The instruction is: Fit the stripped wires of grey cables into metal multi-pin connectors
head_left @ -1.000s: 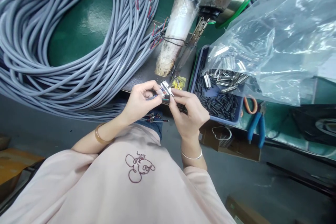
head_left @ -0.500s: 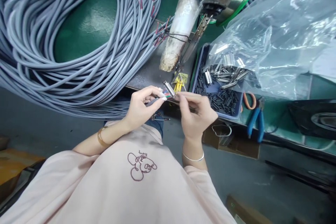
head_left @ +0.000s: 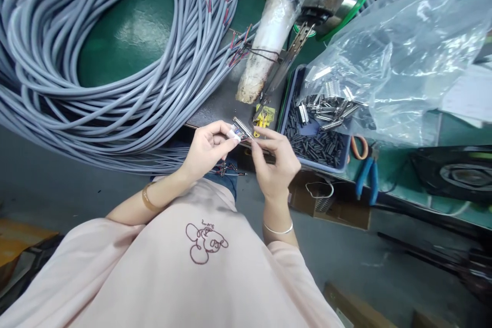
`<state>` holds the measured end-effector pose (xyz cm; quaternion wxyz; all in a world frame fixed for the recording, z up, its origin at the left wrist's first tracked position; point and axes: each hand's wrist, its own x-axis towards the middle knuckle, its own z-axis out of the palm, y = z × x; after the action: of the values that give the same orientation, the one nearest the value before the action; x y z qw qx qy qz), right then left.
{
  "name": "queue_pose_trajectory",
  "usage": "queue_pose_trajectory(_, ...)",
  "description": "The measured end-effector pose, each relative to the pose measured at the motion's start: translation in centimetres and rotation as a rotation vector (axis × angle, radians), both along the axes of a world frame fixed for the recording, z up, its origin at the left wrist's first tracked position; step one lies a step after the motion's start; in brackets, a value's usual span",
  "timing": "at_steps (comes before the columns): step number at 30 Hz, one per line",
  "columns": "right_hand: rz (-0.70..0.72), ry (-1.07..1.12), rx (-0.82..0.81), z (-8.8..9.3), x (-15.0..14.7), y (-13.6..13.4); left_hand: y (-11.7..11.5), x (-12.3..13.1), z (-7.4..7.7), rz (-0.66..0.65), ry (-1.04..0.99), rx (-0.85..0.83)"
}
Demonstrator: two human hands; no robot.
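My left hand [head_left: 207, 148] and my right hand [head_left: 274, 164] meet in front of my chest at the bench edge. Both pinch a small metal multi-pin connector [head_left: 242, 129] with coloured wires at its end. The left fingers also grip the grey cable that runs into it. The right thumb and forefinger close on the connector's right side. A soldering iron tip [head_left: 265, 93] on a wrapped holder [head_left: 269, 46] hangs just above the connector.
A big coil of grey cables [head_left: 77, 61] with stripped coloured ends covers the green bench at left. A blue tray [head_left: 348, 156] of black sleeves and metal connectors sits at right under a clear plastic bag [head_left: 400, 46]. Blue-handled pliers [head_left: 365, 177] lie beside the tray.
Both hands stayed together on the connector and turned it slightly. The view shifted a little; the connector sits a bit lower left of the iron tip.
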<state>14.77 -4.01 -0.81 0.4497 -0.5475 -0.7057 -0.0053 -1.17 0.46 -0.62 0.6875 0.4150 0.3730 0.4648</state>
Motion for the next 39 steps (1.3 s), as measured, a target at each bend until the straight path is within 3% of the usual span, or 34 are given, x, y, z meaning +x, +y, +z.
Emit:
queue_pose_trajectory(26,-0.030,0.022,0.096,0.0,0.2,1.9,2.2,1.8,0.5,0.043,0.109,0.091)
queue_pose_trajectory(33,-0.042,0.021,0.119,0.6,0.2,2.0,2.5,1.8,1.4,0.039,0.119,0.071)
queue_pose_trajectory(39,-0.014,-0.072,0.134,0.2,0.2,1.8,2.7,1.5,0.8,-0.015,0.099,-0.005)
